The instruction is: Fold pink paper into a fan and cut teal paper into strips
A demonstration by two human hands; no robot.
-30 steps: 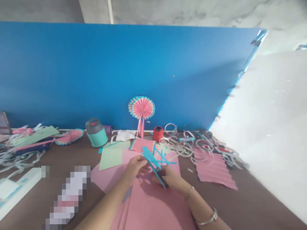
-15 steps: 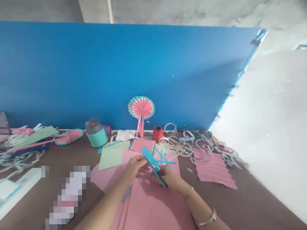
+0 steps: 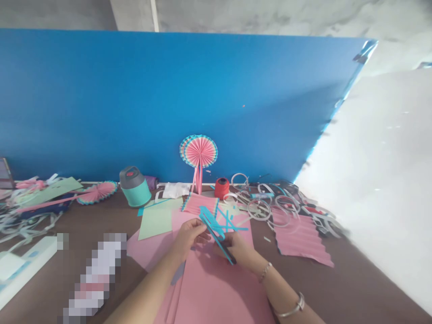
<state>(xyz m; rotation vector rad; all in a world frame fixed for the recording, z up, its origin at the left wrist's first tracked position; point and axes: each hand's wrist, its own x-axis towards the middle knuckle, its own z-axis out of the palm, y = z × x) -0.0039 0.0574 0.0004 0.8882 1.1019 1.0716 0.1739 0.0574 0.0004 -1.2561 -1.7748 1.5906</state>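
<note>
My left hand (image 3: 193,236) pinches the near edge of a piece of bright blue paper (image 3: 209,219) above the pink sheets. My right hand (image 3: 238,247) is closed round what look like scissors (image 3: 229,256), slim and dark at the handle end; they slant up towards my left fingertips, along the paper. My right fingers partly hide them. Narrow blue paper strips (image 3: 232,225) lie scattered just beyond my right hand. Under both hands spreads a large pink sheet (image 3: 219,288). A pleated pink paper (image 3: 200,204) with blue edges rests behind the blue piece.
Against the blue partition (image 3: 189,90) stands a pink pleated paper fan (image 3: 200,152). A teal jar (image 3: 136,191) and a red thread spool (image 3: 222,189) are at the back. White rings (image 3: 259,209) and pleated pink paper (image 3: 302,238) lie right; another fan (image 3: 99,192) lies left.
</note>
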